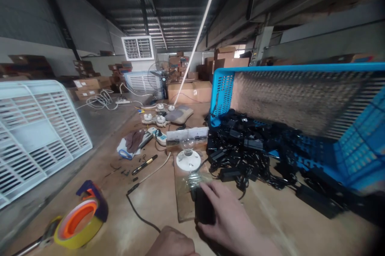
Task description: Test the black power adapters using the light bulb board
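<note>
My right hand (225, 212) rests over a black power adapter (204, 206), its fingers wrapped on the adapter's far side. Just beyond the fingertips lies a clear glass bulb with a metal screw base (192, 180), on a worn wooden board (183, 204). Another glass bulb (188, 144) stands in a white round lamp holder (188, 160) farther up the board. My left hand (171, 243) sits at the lower edge of the view, its fingers out of sight, next to a black cable (141, 218) running across the tabletop.
A tipped blue plastic crate (300, 99) stands behind a heap of black adapters and cords (246, 155). A yellow tape roll (80, 224), a black pen (144, 164) and white lamp holders (155, 119) lie on the table. A white louvred panel (36, 135) leans at left.
</note>
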Demonstrator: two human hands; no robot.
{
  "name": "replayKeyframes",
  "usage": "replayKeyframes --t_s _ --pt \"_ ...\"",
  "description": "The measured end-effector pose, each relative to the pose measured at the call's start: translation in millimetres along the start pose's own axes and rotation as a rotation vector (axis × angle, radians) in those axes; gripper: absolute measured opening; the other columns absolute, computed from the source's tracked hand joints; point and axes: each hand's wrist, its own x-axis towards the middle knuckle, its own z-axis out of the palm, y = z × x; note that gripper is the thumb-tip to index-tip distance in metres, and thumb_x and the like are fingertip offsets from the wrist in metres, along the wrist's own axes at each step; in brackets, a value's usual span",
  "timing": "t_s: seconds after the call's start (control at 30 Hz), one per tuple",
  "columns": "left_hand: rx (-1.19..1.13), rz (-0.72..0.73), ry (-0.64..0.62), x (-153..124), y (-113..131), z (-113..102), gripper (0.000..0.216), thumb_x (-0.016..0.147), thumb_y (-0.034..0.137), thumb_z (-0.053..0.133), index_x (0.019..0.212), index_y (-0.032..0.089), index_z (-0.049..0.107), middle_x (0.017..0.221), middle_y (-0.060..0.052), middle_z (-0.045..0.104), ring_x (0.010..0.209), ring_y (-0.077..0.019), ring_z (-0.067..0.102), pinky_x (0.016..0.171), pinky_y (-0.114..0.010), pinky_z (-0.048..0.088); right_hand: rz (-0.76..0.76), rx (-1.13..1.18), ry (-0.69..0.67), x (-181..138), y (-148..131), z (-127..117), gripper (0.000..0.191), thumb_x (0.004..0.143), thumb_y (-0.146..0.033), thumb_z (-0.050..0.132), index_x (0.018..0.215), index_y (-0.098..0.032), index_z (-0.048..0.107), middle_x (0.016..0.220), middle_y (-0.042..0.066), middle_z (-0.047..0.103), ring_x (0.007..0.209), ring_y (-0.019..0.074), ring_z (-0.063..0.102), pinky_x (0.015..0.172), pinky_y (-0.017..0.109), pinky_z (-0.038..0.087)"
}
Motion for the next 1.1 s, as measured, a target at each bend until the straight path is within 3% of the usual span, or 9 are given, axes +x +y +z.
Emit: replayKeyframes --t_s 0.1,0.2,0.3,0.4,0.57,0.7,0.83,0.9,1.1 --pt "-0.011 0.091 0.074 -4.3 13.7 -11.3 0.047 0.098 0.045 0.04 0.06 0.02 0.049 0.056 0.001 0.054 0.052 -0.0133 0.044 0.054 -0.027 0.029 0.109 -0.067 -0.014 -18.0 34.6 -43.9 0.074 0.067 -0.041 0.077 0.137 -0.023 0.059 0.124 0.014 0.063 0.113 0.0357 0.059 0.097 0.051 0.049" --pt "-0.024 0.191 0.195 -6.3 24.5 -24.6 0.042 0.1 0.033 0.039 0.064 0.019 0.056 0.057 0.002 0.059 0.053 -0.0117 0.051 0.054 -0.024 0.031 0.247 -0.209 -0.028 -21.1 75.0 -73.3 0.065 0.082 -0.055 0.067 0.137 -0.02 0.061 0.115 0.017 0.066 0.105 0.0356 0.064 0.089 0.049 0.051" --pt "-0.1 0.183 0.149 -5.1 24.4 -30.0 0.04 0.102 0.033 0.043 0.071 0.019 0.065 0.065 0.001 0.066 0.06 -0.0117 0.06 0.059 -0.022 0.038 0.363 -0.245 -0.017 -12.7 106.1 -62.7 0.052 0.091 -0.053 0.06 0.128 -0.018 0.066 0.089 0.012 0.07 0.081 0.0288 0.069 0.071 0.038 0.053" --pt "-0.146 0.163 0.126 -4.5 19.1 -28.3 0.034 0.102 0.035 0.05 0.08 0.019 0.071 0.074 0.0 0.072 0.068 -0.0127 0.065 0.065 -0.021 0.041 0.383 -0.197 -0.035 -9.2 118.7 -35.2 0.04 0.091 -0.048 0.06 0.111 -0.015 0.07 0.079 0.007 0.069 0.075 0.0214 0.067 0.067 0.029 0.048" --pt "-0.139 0.135 0.095 -6.4 17.4 -29.5 0.031 0.101 0.036 0.054 0.085 0.019 0.073 0.079 -0.001 0.075 0.073 -0.0148 0.068 0.068 -0.022 0.043 0.313 -0.08 0.07 -24.0 103.3 -34.1 0.016 0.09 -0.026 0.054 0.094 -0.016 0.065 0.091 0.006 0.069 0.08 0.0172 0.067 0.071 0.026 0.049" --pt "-0.125 0.133 0.064 -7.3 19.9 -33.3 0.027 0.101 0.034 0.056 0.089 0.019 0.074 0.085 -0.001 0.075 0.079 -0.0156 0.068 0.072 -0.022 0.043 -0.008 0.032 0.235 -40.1 72.8 -50.6 0.016 0.086 -0.014 0.051 0.086 -0.021 0.066 0.113 0.008 0.068 0.113 0.0249 0.062 0.091 0.038 0.052" --pt "-0.133 0.137 0.046 -9.2 22.7 -35.4 0.024 0.102 0.033 0.056 0.093 0.019 0.074 0.089 -0.001 0.075 0.082 -0.0155 0.067 0.075 -0.022 0.043 -0.278 0.035 -0.129 -51.8 40.4 -44.9 0.02 0.082 -0.008 0.051 0.08 -0.021 0.066 0.127 0.007 0.066 0.12 0.0254 0.058 0.1 0.045 0.046" --pt "-0.139 0.134 0.043 -10.6 24.5 -36.9 0.023 0.102 0.031 0.057 0.094 0.018 0.074 0.088 -0.001 0.074 0.081 -0.0153 0.067 0.074 -0.022 0.043 -0.299 0.088 -0.249 -54.7 30.3 -37.8 0.018 0.081 -0.008 0.051 0.079 -0.02 0.065 0.131 0.007 0.064 0.125 0.0258 0.055 0.103 0.046 0.043" --pt "-0.149 0.124 0.047 -16.0 28.2 -40.0 0.024 0.101 0.032 0.058 0.093 0.018 0.075 0.085 -0.002 0.073 0.077 -0.0156 0.066 0.072 -0.023 0.043 -0.211 0.103 -0.238 -58.2 12.8 -36.6 0.009 0.084 -0.018 0.056 0.083 -0.021 0.064 0.134 0.008 0.064 0.133 0.0298 0.049 0.109 0.052 0.038"
